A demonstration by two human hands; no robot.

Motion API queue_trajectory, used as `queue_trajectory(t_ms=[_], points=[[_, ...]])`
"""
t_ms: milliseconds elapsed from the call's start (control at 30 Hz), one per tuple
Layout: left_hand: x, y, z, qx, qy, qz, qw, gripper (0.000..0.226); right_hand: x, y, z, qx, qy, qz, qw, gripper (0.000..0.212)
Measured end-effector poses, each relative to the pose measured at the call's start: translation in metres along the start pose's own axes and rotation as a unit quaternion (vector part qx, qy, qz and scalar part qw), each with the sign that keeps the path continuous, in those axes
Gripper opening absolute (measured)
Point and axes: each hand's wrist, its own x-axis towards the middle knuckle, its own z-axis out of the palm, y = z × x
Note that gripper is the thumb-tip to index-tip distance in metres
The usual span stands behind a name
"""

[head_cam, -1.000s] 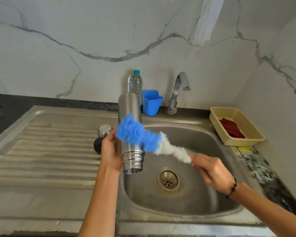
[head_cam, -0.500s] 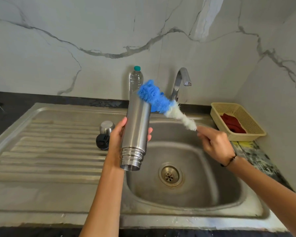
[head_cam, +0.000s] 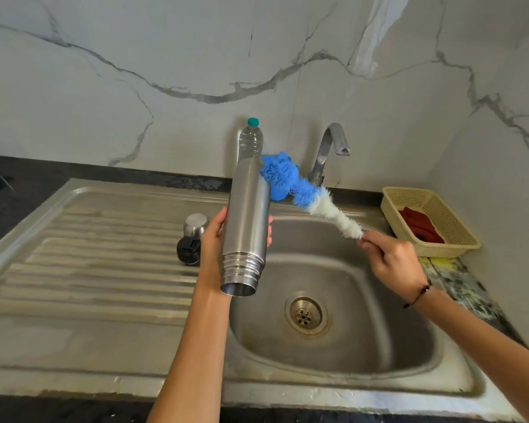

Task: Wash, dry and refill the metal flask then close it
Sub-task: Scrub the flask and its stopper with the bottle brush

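Now left hand (head_cam: pixel 214 239) fingers (head_cam: pixel 269 236) encircle flask (head_cam: pixel 248 224).

Flask (head_cam: pixel 247 227): a brushed-steel cylinder, uncapped, held above the left edge of the basin, its ringed, threaded open mouth toward the viewer and its closed base tilted away toward the wall. Brush (head_cam: pixel 310 198): a bottle brush with blue bristles at the tip and white nearer the handle, its blue end touching the flask's far end. Cap (head_cam: pixel 195 225) and black stopper (head_cam: pixel 188 251): on the drainboard, just left of the flask.
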Motion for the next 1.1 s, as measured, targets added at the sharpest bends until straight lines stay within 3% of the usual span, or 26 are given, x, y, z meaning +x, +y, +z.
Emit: queue_trajectory(t_ms=[167, 233, 333, 467, 533, 633, 733, 800, 900, 967, 1033, 1100], points=[[-0.002, 0.004, -0.007, -0.006, 0.065, 0.036, 0.997, 0.051, -0.019, -0.022, -0.013, 0.072, -0.085, -0.098, 0.989, 0.013], [-0.003, 0.003, -0.007, -0.008, 0.080, 0.043, 0.996, 0.051, -0.032, -0.025, -0.010, 0.081, -0.105, -0.116, 0.984, 0.020], [-0.003, 0.002, -0.007, -0.045, 0.065, 0.035, 0.996, 0.049, -0.036, -0.020, 0.000, 0.075, -0.088, -0.083, 0.990, 0.014], [-0.008, -0.001, 0.000, -0.049, -0.032, -0.036, 0.998, 0.069, -0.021, -0.011, 0.011, 0.058, -0.042, -0.008, 0.997, 0.010], [-0.007, -0.001, 0.000, -0.015, -0.040, -0.030, 0.999, 0.075, -0.013, -0.011, 0.012, 0.057, -0.027, 0.021, 0.998, 0.012], [-0.007, -0.005, -0.003, 0.021, -0.025, -0.007, 0.999, 0.085, -0.012, -0.018, 0.006, 0.062, -0.049, -0.020, 0.997, 0.011], [-0.005, -0.003, -0.015, 0.113, 0.040, 0.040, 0.992, 0.063, -0.027, -0.020, 0.003, 0.058, -0.106, -0.100, 0.988, 0.012], [-0.004, 0.001, -0.016, 0.107, 0.015, 0.008, 0.994, 0.064, -0.035, -0.019, 0.004, 0.053, -0.125, -0.109, 0.985, 0.014], [0.002, 0.004, -0.021, 0.160, 0.047, -0.016, 0.986, 0.058, -0.029, -0.016, 0.006, 0.015, -0.107, -0.091, 0.990, 0.009], [0.004, 0.001, -0.024, 0.192, 0.051, -0.028, 0.980, 0.075, -0.016, -0.013, 0.007, -0.010, -0.070, -0.070, 0.995, 0.007], [0.004, -0.005, -0.024, 0.174, 0.026, -0.034, 0.984, 0.090, 0.000, -0.013, 0.007, -0.012, -0.034, -0.019, 0.999, 0.007], [0.004, -0.010, -0.021, 0.126, 0.005, -0.025, 0.992, 0.081, 0.010, -0.012, 0.008, -0.008, -0.011, 0.021, 1.000, 0.011]])
